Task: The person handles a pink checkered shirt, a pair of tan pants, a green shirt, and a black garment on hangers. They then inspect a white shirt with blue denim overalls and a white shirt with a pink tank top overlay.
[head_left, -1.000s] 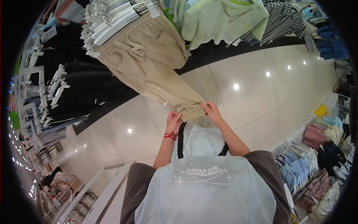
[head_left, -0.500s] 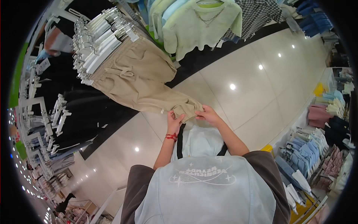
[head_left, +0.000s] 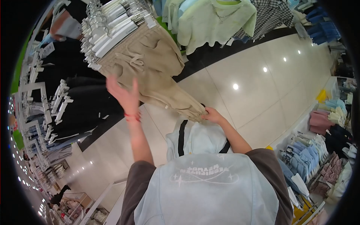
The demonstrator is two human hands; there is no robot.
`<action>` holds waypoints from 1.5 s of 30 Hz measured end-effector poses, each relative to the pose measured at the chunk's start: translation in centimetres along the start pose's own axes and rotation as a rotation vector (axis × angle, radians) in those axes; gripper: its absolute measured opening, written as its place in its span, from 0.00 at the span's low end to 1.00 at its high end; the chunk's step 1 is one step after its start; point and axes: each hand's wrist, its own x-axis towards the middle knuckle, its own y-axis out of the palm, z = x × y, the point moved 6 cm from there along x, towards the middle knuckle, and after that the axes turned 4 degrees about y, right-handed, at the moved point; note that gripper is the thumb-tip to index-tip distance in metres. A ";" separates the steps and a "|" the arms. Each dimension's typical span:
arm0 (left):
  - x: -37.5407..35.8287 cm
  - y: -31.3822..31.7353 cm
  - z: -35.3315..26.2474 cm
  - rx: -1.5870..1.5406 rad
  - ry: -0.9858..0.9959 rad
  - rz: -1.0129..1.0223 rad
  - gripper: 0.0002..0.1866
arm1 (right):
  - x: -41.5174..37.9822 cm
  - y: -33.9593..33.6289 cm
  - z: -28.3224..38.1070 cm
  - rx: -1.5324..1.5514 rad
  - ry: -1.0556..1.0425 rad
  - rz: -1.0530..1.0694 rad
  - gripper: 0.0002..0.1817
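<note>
Beige drawstring trousers hang from the front of a clothes rail, their leg stretched out toward me. My right hand pinches the elasticated cuff at the bottom of that leg. My left hand, slightly blurred, is raised over the side of the trousers below the waistband. Its fingers are spread and nothing is in them. Red bracelets circle the left wrist. White clip hangers are packed together above the waistband.
Black garments hang on the rack at left. A pale green top and a checked garment hang at the back. Racks of shirts stand along the right. Glossy tiled floor lies between them.
My left hand has let go of the trouser cuff and moved up and left toward the waistband, fingers opening. My right hand keeps its hold on the cuff.
</note>
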 end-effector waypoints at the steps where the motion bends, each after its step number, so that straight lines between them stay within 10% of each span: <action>1: 2.9 -0.3 0.9 0.078 0.035 0.017 0.36 | 0.3 0.2 -0.2 -0.034 -0.007 -0.016 0.17; 9: 7.2 1.2 6.0 0.494 0.040 0.076 0.32 | 0.4 -0.1 -0.6 -0.069 0.077 -0.043 0.21; 13: 7.8 -0.2 7.3 0.367 0.079 -0.149 0.33 | 0.0 0.3 0.0 0.127 0.057 -0.040 0.17; 19: 8.8 0.4 10.7 0.118 -0.014 0.126 0.30 | 0.8 0.2 2.0 0.286 0.124 0.026 0.20; 28: 3.4 -0.1 10.9 -0.541 -0.473 -0.140 0.40 | -1.1 -10.7 31.4 -0.178 -0.895 -0.752 0.38; 32: 0.4 4.1 11.4 -0.904 -0.625 0.215 0.23 | -1.5 -10.4 40.2 -0.659 -1.173 -0.883 0.42; 45: 2.3 3.1 10.0 -1.397 -0.765 -0.022 0.14 | 5.3 -13.9 44.6 -0.041 -0.884 -0.324 0.38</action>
